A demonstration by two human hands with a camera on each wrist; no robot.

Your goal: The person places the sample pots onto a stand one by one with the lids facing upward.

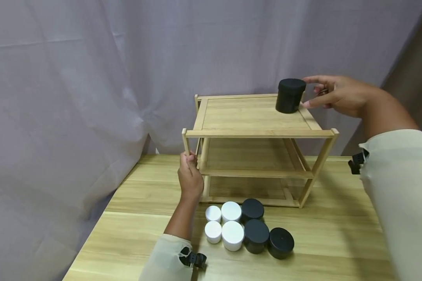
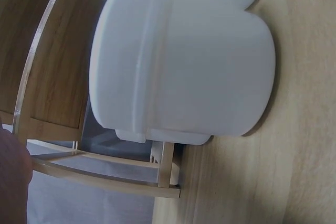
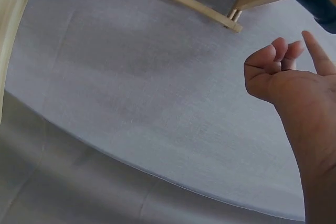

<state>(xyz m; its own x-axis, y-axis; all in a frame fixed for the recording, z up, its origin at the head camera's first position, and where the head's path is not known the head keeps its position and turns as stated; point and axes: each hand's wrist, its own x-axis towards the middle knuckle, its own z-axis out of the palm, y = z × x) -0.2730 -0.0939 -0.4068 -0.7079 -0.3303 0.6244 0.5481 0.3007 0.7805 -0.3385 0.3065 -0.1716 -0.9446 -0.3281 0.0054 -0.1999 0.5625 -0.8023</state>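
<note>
I'm resting my right hand (image 1: 337, 95), fingers loosely spread, against the black jar (image 1: 290, 95) on the far-right shelf (image 1: 249, 117); my left hand (image 1: 190, 175) is gripping its near-left post

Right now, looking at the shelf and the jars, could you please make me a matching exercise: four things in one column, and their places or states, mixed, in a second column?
Things:
1. black jar
2. left hand
3. white jars
4. right hand

Places or states:
a. grips the front left post of the wooden shelf
b. stand grouped on the table in front of the shelf
c. stands on the top tier, near its back right corner
d. fingertips at the black jar's side

Pairs: 1-c, 2-a, 3-b, 4-d
</note>
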